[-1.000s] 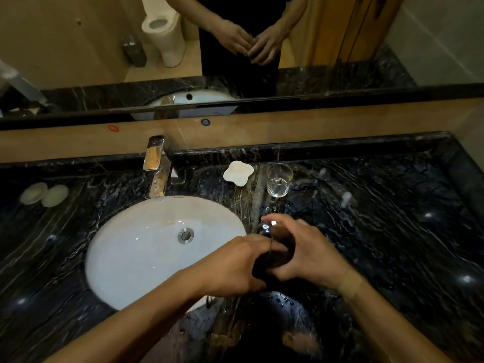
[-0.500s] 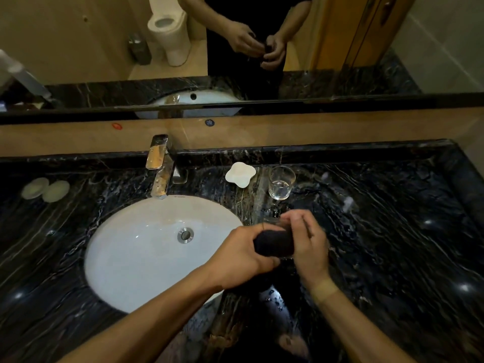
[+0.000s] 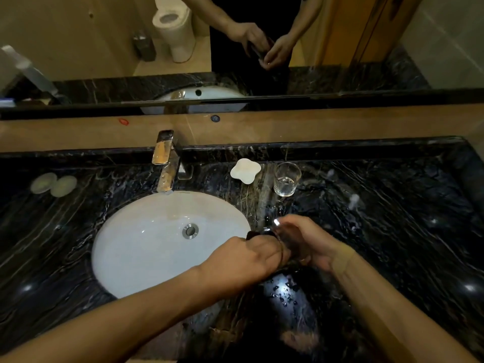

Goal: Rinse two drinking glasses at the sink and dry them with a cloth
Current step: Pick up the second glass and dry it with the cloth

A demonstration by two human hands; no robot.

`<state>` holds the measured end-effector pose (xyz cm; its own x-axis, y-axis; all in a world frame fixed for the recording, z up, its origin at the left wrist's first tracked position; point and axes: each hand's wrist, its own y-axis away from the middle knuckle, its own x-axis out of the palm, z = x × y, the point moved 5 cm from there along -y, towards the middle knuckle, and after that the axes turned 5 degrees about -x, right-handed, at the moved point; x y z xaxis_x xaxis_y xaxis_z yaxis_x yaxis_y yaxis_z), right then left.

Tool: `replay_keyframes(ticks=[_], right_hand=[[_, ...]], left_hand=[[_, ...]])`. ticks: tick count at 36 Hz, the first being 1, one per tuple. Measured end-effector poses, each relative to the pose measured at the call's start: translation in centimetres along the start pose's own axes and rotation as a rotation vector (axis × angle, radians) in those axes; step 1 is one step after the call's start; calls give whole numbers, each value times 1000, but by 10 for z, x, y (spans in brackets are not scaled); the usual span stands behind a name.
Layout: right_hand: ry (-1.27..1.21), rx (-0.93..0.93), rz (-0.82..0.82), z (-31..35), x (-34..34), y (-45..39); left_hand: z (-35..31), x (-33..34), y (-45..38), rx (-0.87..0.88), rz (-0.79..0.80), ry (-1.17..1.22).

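Over the wet black marble countertop [image 3: 392,231], just right of the oval white ceramic sink basin [image 3: 146,247], the person holds a clear drinking glass [image 3: 286,244] between both hands. The right hand [image 3: 311,242] cups the glass from the far side, its fingers curled round the wall, with a bright glint showing on the rim near the fingertips. The left hand [image 3: 243,260] is closed around a dark cloth [image 3: 255,235], which bulges out above the knuckles and presses against the glass; how far the cloth reaches inside the glass cannot be told. Both forearms come in from the bottom edge and meet at the glass.

A second clear drinking glass [image 3: 286,179] stands upright on the countertop near the back wall, well apart from the hands, with a small white flower-shaped soap dish [image 3: 245,170] just beside it on its left. A chrome tap [image 3: 166,161] stands behind the basin, its spout over the bowl. Two pale round discs [image 3: 53,183] lie side by side at the far left of the countertop. Water droplets speckle the stone below the hands. The wall mirror [image 3: 78,35] above shows the two hands together.
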<state>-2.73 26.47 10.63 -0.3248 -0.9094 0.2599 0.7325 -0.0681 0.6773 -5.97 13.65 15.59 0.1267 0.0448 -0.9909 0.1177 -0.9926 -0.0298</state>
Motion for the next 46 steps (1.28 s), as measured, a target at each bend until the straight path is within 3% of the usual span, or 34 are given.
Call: replay_keyframes(ticks=[2, 6, 9, 13, 18, 22, 29, 34, 39, 42, 46], right_hand=[[-50, -27, 73, 2, 0, 3], [-183, -270, 151, 1, 7, 0], [-156, -520, -48, 0, 6, -5], [-7, -841, -330, -2, 2, 5], [-37, -880, -470, 5, 2, 10], [-95, -753, -544, 1, -1, 10], [-169, -242, -304, -7, -5, 5], [37, -63, -242, -13, -5, 3], [44, -13, -82, -10, 2, 7], [-30, -142, -73, -4, 5, 11], [-138, -446, -231, 2, 6, 13]], left_hand=[[9, -2, -4, -134, 1, 97], [31, -11, -11, -608, -48, 587], [38, -8, -12, -828, -85, 973], [32, -9, -15, -907, -112, 1345], [21, -7, -18, -866, -145, 1311], [14, 0, -16, -818, -156, 1005], [-2, -1, -10, -357, -93, 309], [6, 11, 2, -147, -82, 124], [20, 11, 2, -205, -78, 286], [26, 0, -1, -413, -61, 584], [33, -3, -3, -707, -56, 975]])
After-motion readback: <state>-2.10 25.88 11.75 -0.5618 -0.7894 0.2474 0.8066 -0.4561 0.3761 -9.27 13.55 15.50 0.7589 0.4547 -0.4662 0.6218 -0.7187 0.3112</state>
